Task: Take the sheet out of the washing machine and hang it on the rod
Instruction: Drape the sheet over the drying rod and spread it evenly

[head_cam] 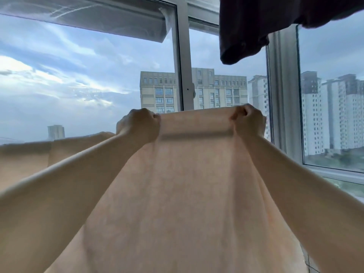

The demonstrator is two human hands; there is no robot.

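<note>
A pale peach sheet [189, 194] fills the lower middle of the head view, stretched taut at its top edge. My left hand [140, 125] grips that top edge on the left, and my right hand [249, 120] grips it on the right, both arms raised forward. More of the sheet [49, 152] drapes away to the left behind my left forearm. The rod is not visible; the sheet covers whatever it lies over. The washing machine is out of view.
A dark garment [256, 26] hangs at the top right, above my right hand. Straight ahead stands a window with white frames [182, 66], one pane swung open at the upper left [88, 18]. Tall buildings show outside.
</note>
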